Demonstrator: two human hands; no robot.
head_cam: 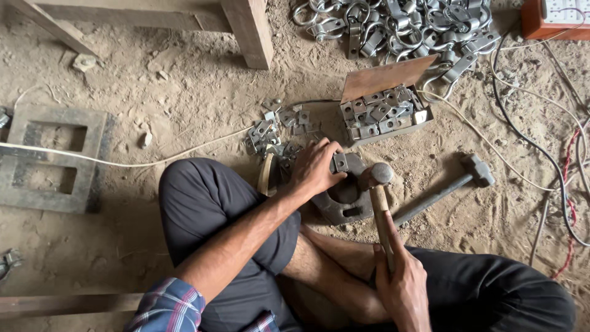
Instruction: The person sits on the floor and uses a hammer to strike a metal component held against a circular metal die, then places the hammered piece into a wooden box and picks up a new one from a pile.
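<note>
On the sandy floor (184,92) near the crossed legs, the left hand (316,169) pinches a small metal bracket (340,162) against a heavy iron block (344,206) while the right hand (402,286), clamped on a hammer (381,184), could well strike those close fingertips (329,178).

Sandy workshop floor (184,92) and what we are seeing lying on it.

We are viewing a heap of metal clamps (399,27) lying at the top, an open box of small brackets (384,110) sitting below it, loose brackets (270,132) scattering leftward, a spare hammer (445,187) resting right, cables (541,147) trailing across, and a concrete block (49,157) lying far left.
</note>
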